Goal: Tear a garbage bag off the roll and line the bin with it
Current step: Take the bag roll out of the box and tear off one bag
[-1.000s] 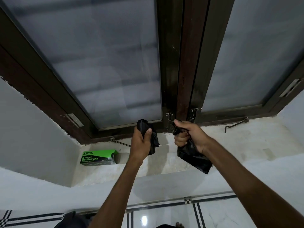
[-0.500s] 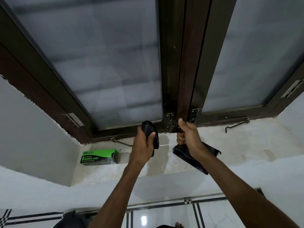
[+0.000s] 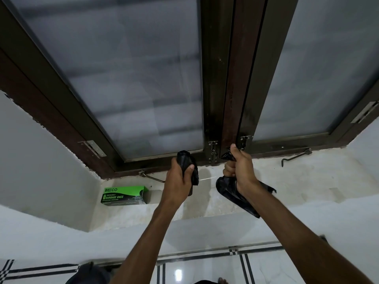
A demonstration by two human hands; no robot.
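Observation:
My left hand grips the black roll of garbage bags, held upright above the window sill. My right hand grips a crumpled black garbage bag, whose loose end hangs down below my wrist. A gap separates the roll from the bag, and a thin pale strand shows between them. A dark rounded shape, possibly the bin, shows at the bottom edge, mostly cut off.
A green garbage-bag box lies on the marble sill at the left. Frosted window panes in a dark frame stand behind my hands. A metal window stay lies on the sill at the right. Tiled floor shows below.
My right hand has lifted slightly and turned, pulling the bag away from the roll; the bag's loose end has swung out to the right. My left hand has stayed nearly in place.

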